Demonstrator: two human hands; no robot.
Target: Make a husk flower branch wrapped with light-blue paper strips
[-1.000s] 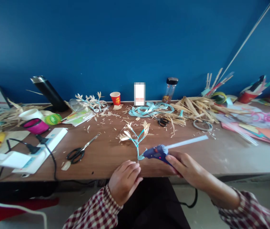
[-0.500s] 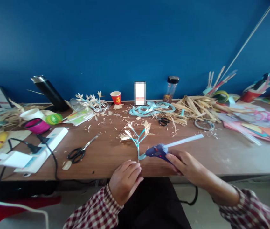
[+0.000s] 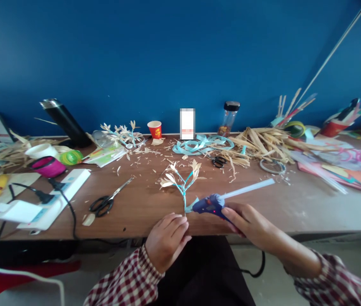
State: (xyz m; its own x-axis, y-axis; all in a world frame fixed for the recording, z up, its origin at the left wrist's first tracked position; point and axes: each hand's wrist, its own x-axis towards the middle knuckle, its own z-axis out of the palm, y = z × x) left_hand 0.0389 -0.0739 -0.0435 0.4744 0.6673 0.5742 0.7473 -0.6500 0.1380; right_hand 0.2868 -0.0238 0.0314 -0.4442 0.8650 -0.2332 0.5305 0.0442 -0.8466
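Observation:
My right hand (image 3: 247, 219) is wrapped around the handle of a blue hot glue gun (image 3: 210, 205), with a long clear glue stick (image 3: 250, 188) jutting from its back. The gun's nozzle meets a loose end of light blue ribbon (image 3: 191, 207). At the table's front edge my left hand (image 3: 168, 238) is closed on the lower stem of a branched flower spray (image 3: 184, 193). Pale dried-husk blossoms (image 3: 194, 169) top its ribbon-wrapped branches. The fingertips hide the stem's bottom end.
Black-handled scissors (image 3: 105, 204) and a white power strip (image 3: 62, 195) lie to the left. Coiled light blue ribbon (image 3: 196, 145), small black scissors (image 3: 219, 162) and dried husks (image 3: 260, 144) are behind. A red paper cup (image 3: 154, 130) stands near the blue wall.
The glue gun has shifted slightly left, its nozzle moving along the ribbon toward the stem. My left hand keeps its place on the stem.

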